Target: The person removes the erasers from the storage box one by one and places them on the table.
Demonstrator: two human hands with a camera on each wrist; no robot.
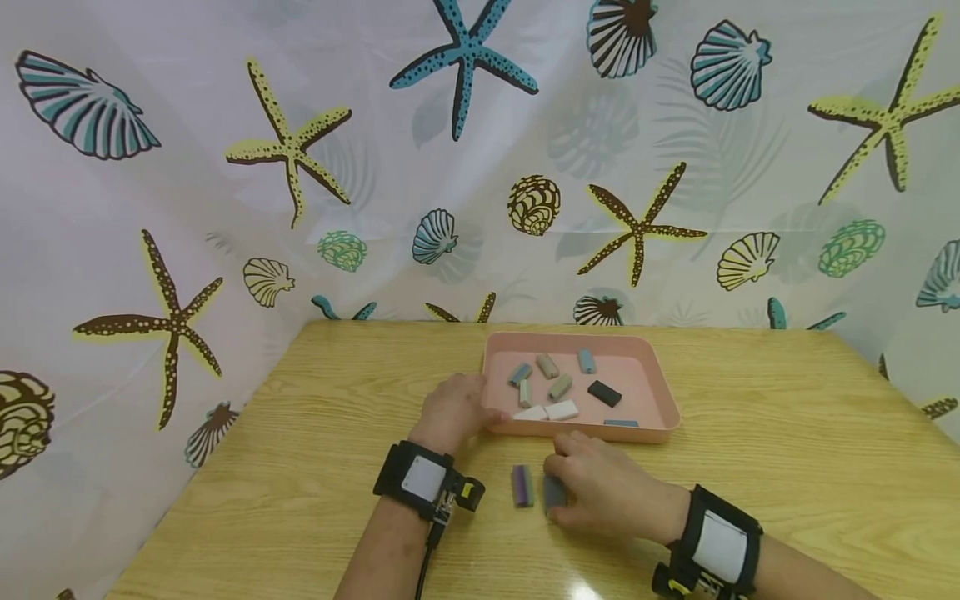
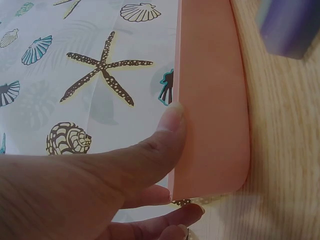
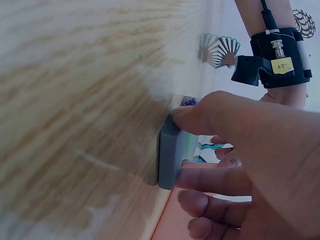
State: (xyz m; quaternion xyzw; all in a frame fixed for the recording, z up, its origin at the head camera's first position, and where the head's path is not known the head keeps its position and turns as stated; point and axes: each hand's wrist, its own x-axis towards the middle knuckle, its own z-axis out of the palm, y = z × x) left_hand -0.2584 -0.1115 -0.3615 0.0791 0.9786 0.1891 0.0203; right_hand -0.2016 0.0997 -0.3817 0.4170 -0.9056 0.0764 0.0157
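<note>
Right hand (image 1: pixel 606 490) pinches a gray block (image 1: pixel 553 493); left hand (image 1: pixel 452 410) grips the left front corner of the pink tray (image 1: pixel 592 432).
The gray block is on the table (image 1: pixel 757 417) near the tray's front edge, a narrow gap from the purple block (image 1: pixel 521 487). Inside the tray, 9 blocks (image 1: pixel 604 393) show; tabletop spreads wide past both ends.

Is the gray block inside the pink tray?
No, the right hand pinches the gray block outside the pink tray.
</note>
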